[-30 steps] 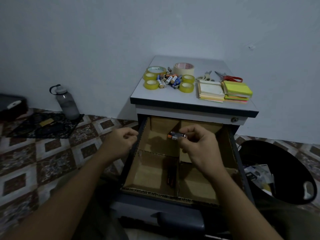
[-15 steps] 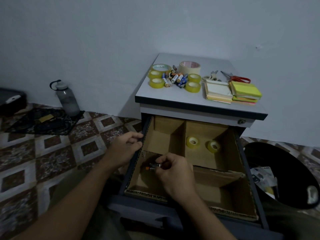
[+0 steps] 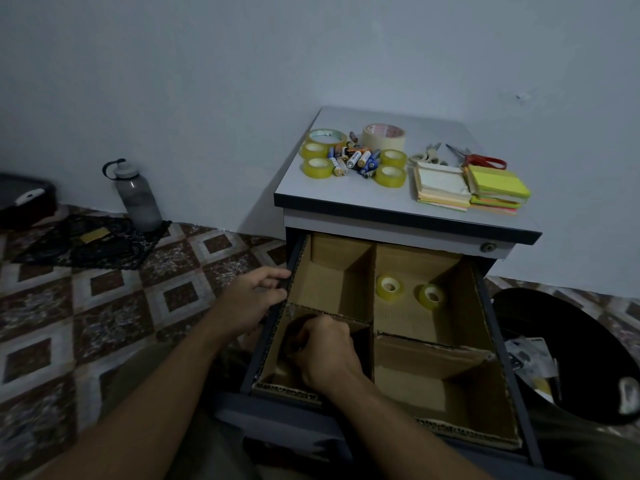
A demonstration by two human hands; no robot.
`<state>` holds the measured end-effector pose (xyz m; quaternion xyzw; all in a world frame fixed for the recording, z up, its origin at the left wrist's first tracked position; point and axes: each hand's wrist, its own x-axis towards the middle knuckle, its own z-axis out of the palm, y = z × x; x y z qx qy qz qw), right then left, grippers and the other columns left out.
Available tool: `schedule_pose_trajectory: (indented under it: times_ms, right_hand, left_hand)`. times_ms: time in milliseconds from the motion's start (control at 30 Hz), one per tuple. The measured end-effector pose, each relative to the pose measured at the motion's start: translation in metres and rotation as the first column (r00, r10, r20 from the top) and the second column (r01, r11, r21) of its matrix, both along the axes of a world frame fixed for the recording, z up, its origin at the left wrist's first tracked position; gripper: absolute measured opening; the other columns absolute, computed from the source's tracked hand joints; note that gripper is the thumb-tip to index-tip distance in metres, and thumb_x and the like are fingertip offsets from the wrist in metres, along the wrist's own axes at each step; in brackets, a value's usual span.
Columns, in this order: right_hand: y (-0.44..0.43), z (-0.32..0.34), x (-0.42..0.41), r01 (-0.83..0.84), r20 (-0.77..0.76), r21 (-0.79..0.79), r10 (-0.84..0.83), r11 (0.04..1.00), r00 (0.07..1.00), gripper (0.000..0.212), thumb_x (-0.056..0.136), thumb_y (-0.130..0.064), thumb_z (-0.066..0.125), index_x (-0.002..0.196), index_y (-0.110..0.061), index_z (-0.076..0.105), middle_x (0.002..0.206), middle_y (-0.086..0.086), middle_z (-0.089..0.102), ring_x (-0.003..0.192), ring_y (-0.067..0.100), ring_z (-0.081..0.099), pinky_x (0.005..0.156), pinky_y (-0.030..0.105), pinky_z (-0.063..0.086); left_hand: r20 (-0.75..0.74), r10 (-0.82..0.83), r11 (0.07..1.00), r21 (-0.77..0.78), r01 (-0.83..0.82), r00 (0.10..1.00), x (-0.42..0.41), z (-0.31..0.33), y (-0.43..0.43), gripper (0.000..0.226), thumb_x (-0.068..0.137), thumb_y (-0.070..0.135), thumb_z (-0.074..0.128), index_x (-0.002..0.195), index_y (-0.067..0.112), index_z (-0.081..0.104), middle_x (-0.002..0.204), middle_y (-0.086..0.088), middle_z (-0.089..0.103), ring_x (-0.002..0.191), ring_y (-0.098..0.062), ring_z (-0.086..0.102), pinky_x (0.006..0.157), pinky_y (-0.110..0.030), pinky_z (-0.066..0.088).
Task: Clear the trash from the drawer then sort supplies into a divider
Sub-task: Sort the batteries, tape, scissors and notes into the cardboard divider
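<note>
An open drawer [image 3: 491, 327] beneath the grey surface [image 3: 346, 188] is shown fitted with a cardboard divider [image 3: 374, 292]. The drawer's left edge is held by the left hand [image 3: 249, 299], its grip curled round the rim. The right hand [image 3: 325, 355] is seen inside the compartment at the drawer's front-left corner; whether its grip is pinching anything cannot be told. Two tape rolls [image 3: 389, 287] are lodged toward the back-right corner. Batteries [image 3: 353, 161] are heaped near the surface's back-left corner. Each, it is judged, should be released low, with the drawer steadied.
</note>
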<state>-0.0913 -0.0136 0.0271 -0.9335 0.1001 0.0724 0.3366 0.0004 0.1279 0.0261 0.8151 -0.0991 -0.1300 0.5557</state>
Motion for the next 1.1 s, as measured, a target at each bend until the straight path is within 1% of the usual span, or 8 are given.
schedule_pose_trajectory:
  times_ms: [200,233,333,467,600,800,967,1100]
  right_hand:
    - [-0.013,0.008,0.012,-0.316,-0.136,-0.093,0.302,0.944,0.944,0.01,0.088,-0.016,0.069,0.083,-0.017,0.061,0.086,0.001,0.064,0.081,0.017,0.06,0.073,0.024,0.049]
    - [-0.012,0.007,0.013,-0.351,-0.142,-0.124,0.333,0.928,0.932,0.007,0.088,-0.018,0.069,0.091,-0.014,0.063,0.093,0.006,0.066,0.086,0.021,0.063,0.078,0.028,0.054]
    - [-0.008,0.003,0.017,-0.417,-0.201,-0.215,0.378,0.883,0.904,0.031,0.088,-0.021,0.069,0.116,-0.01,0.061,0.112,0.017,0.063,0.096,0.031,0.064,0.086,0.041,0.057]
    - [-0.011,0.001,0.02,-0.403,-0.237,-0.257,0.347,0.879,0.907,0.036,0.093,-0.032,0.062,0.121,-0.009,0.057,0.121,0.019,0.054,0.107,0.033,0.06,0.09,0.039,0.053]
    - [-0.007,-0.01,0.02,-0.257,-0.212,-0.247,0.207,0.934,0.955,0.033,0.095,-0.024,0.059,0.123,-0.007,0.057,0.127,0.017,0.055,0.115,0.031,0.058,0.096,0.039,0.052]
    - [-0.01,-0.018,0.024,-0.117,-0.218,-0.005,0.113,0.993,0.969,0.036,0.083,-0.035,0.071,0.11,-0.011,0.068,0.102,0.005,0.067,0.088,0.019,0.066,0.075,0.024,0.055]
    - [-0.022,-0.011,0.02,-0.285,-0.304,-0.1,0.243,0.953,0.921,0.024,0.091,-0.016,0.057,0.107,-0.002,0.069,0.107,0.013,0.07,0.095,0.023,0.065,0.073,0.024,0.05]
    - [-0.013,-0.012,0.019,-0.419,-0.358,-0.094,0.362,0.903,0.861,0.029,0.09,-0.01,0.049,0.11,-0.005,0.071,0.109,0.012,0.07,0.1,0.025,0.066,0.09,0.035,0.057]
  left_hand:
    - [-0.022,-0.011,1.0,-0.019,0.01,1.0,-0.003,0.003,-0.002,0.029,0.094,0.014,0.063,0.118,0.031,0.065,0.112,0.007,0.063,0.106,-0.012,0.061,0.075,-0.027,0.046]
    - [-0.022,-0.012,1.0,-0.021,0.012,1.0,-0.003,0.003,-0.002,0.029,0.094,0.014,0.063,0.116,0.032,0.065,0.112,0.006,0.063,0.105,-0.011,0.061,0.073,-0.026,0.045]
    - [-0.022,-0.014,1.0,-0.02,0.014,1.0,-0.001,0.001,-0.001,0.028,0.093,0.015,0.064,0.112,0.037,0.065,0.115,0.003,0.064,0.106,-0.013,0.061,0.074,-0.029,0.046]
    - [-0.017,-0.017,1.0,-0.017,0.017,1.0,0.0,-0.002,0.0,0.029,0.093,0.016,0.064,0.107,0.042,0.064,0.114,0.004,0.063,0.111,-0.016,0.06,0.078,-0.033,0.046]
    - [-0.001,-0.015,1.0,-0.005,0.015,1.0,0.0,-0.001,-0.003,0.028,0.093,0.016,0.065,0.106,0.041,0.063,0.112,0.008,0.061,0.112,-0.015,0.057,0.076,-0.031,0.044]
    - [-0.002,-0.025,1.0,0.001,0.025,1.0,-0.001,-0.002,-0.002,0.028,0.093,0.018,0.065,0.112,0.039,0.064,0.121,0.004,0.059,0.12,-0.014,0.053,0.082,-0.03,0.043]
    - [0.003,-0.025,1.0,-0.005,0.025,1.0,-0.001,-0.002,-0.001,0.028,0.093,0.019,0.066,0.109,0.042,0.064,0.119,0.006,0.06,0.121,-0.013,0.054,0.089,-0.03,0.045]
    - [0.006,-0.031,1.0,0.0,0.031,0.999,-0.003,-0.002,-0.001,0.029,0.093,0.018,0.065,0.112,0.039,0.063,0.118,0.009,0.058,0.122,-0.012,0.052,0.091,-0.03,0.044]
